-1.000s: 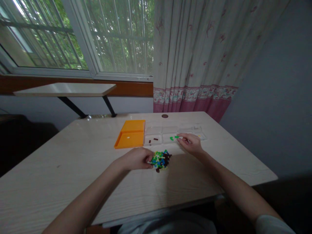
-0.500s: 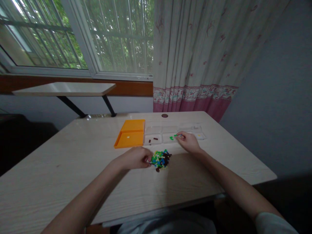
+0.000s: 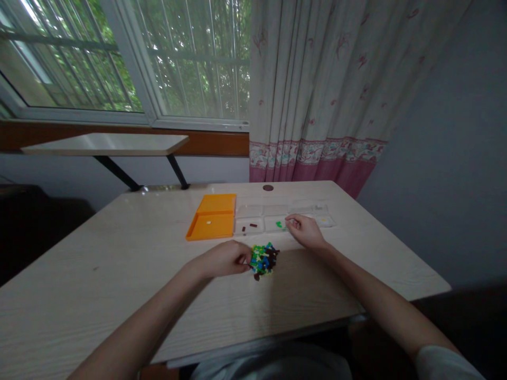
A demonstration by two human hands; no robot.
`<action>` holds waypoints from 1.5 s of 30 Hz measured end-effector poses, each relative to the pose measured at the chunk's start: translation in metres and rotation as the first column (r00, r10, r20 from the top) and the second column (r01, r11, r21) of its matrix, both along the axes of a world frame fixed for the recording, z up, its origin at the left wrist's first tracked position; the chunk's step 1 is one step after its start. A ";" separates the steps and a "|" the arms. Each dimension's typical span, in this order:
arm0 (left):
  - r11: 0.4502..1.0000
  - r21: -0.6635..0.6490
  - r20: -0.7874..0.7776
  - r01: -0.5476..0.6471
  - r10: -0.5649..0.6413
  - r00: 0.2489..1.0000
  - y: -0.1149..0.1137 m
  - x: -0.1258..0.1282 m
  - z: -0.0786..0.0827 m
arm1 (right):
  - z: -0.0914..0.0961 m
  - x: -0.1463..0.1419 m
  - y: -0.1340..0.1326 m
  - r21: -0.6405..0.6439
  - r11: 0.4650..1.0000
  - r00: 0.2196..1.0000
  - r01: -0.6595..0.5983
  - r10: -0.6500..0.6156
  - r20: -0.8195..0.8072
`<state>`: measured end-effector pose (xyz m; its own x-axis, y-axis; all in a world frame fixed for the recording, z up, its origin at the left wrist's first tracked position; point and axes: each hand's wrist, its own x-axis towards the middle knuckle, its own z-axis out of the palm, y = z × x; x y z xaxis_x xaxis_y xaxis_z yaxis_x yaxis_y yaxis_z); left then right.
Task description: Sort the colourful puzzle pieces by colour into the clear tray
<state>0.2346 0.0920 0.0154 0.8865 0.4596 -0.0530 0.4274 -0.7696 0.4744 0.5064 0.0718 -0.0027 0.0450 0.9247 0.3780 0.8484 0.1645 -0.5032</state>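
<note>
A small pile of mixed building bricks (image 3: 264,258) in green, blue, yellow, white and dark brown lies on the table. At its left edge is my left hand (image 3: 232,258), fingers curled closed against the bricks; what they pinch, if anything, is hidden. My right hand (image 3: 304,230) hovers at a clear plastic box (image 3: 269,228), thumb and forefinger slightly apart with nothing seen between them. Green bricks (image 3: 279,224) lie in that box, just left of the fingertips. Two brown bricks (image 3: 253,225) rest in the clear box (image 3: 237,227) left of it.
An open orange box (image 3: 209,232) with one white brick (image 3: 208,222) stands at the left. A further clear box (image 3: 328,220) holds something yellow at the right. Behind are a raised shelf (image 3: 106,143), a window and a curtain (image 3: 309,95). The table (image 3: 130,253) extends around.
The green brick at my right fingertips has been let go into the clear box. My left hand has shifted slightly right, closer over the pile's edge.
</note>
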 end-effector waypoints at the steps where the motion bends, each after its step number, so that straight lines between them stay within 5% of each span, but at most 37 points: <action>1: 1.000 0.000 0.004 0.007 -0.007 1.000 -0.001 0.000 0.000 | 0.001 -0.001 -0.001 -0.001 1.000 1.000 -0.010 0.010 0.001; 13: 1.000 -0.016 0.059 0.005 -0.004 0.998 -0.002 0.002 0.000 | 0.000 -0.013 -0.008 0.009 0.988 0.987 -0.152 0.151 0.050; 26: 0.936 -0.344 0.302 -0.068 0.179 0.936 0.001 0.013 -0.010 | -0.005 -0.046 -0.029 0.104 0.887 0.887 -0.450 0.430 0.170; 45: 0.882 -0.466 0.275 -0.075 0.225 0.935 -0.002 0.020 -0.017 | -0.008 -0.050 -0.030 0.108 0.860 0.837 -0.499 0.447 0.315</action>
